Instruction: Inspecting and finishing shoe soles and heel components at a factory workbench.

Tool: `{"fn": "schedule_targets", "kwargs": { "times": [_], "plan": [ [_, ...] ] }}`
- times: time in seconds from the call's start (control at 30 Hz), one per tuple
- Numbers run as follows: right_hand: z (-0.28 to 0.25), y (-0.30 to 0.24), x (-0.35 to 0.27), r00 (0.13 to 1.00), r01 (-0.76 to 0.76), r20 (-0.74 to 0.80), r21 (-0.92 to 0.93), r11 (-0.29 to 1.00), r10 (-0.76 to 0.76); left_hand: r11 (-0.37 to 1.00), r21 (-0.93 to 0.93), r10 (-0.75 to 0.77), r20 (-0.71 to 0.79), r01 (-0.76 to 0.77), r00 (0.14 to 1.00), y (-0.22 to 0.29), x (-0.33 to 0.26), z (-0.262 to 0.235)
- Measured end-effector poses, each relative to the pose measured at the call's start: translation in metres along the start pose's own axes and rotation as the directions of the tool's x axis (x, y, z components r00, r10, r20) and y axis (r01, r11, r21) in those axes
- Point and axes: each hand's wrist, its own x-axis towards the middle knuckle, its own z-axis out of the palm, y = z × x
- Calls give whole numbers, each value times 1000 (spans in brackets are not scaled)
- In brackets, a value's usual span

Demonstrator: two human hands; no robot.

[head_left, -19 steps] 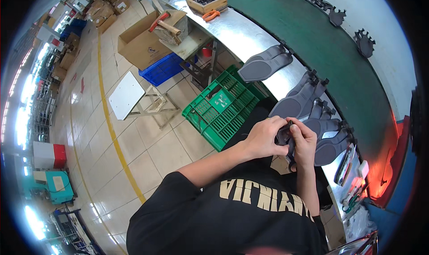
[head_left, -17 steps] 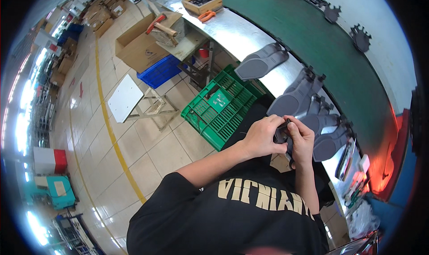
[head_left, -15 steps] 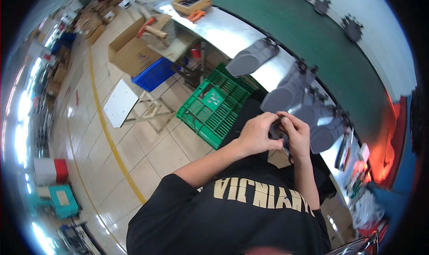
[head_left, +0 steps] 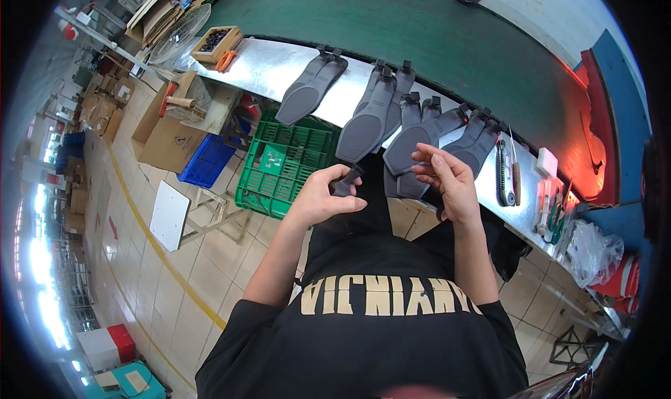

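Note:
My left hand [head_left: 323, 198] is closed round a dark grey shoe heel [head_left: 345, 183], with thumb and fingers on either side of it. Whether more of a shoe hangs below is hidden by the hand. To its right, my right hand [head_left: 451, 182] is raised, its fingers bent and apart, and I see nothing between them. It is close to a pair of grey heeled shoes [head_left: 412, 147] lying soles up at the bench edge. Another grey pair [head_left: 367, 123] is just beyond my left hand, and further pairs [head_left: 312, 86] lie along the metal bench [head_left: 262, 67].
A green conveyor belt [head_left: 293, 11] runs behind the bench. At the left stand a wooden box of small dark parts [head_left: 215, 44] and orange-handled scissors [head_left: 225, 61]. A cutter knife [head_left: 503, 175] lies at the right. A green crate [head_left: 262, 189] sits below the bench.
My hands were together on the dark piece and are now apart. The left one has moved left with it, while the right has let go. The view has turned toward the bench.

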Motion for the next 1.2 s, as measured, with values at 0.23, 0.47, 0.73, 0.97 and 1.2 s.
{"fn": "schedule_targets", "kwargs": {
  "times": [0.23, 0.47, 0.73, 0.97, 1.2],
  "plan": [
    [-29, -6, -14, 998, 15, -60, 65, 998, -11, 986, 165, 10, 35, -15, 999, -9, 12, 8],
    [-35, -11, -6, 995, 5, -103, -95, 995, -15, 987, -159, -19, 71, 30, 997, -17, 53, -14],
    [-22, -18, -21, 979, -12, -201, -164, 986, -22, 821, -566, 61, 213, 72, 975, -16, 75, -40],
    [8, -29, -11, 987, -31, -159, -281, 959, -15, 841, -537, 56, 221, 73, 974, -1, 81, -41],
    [9, -40, 22, 991, 68, -76, -397, 915, -106, 916, -401, 79, 249, 28, 965, 21, 109, -26]
  ]
}}
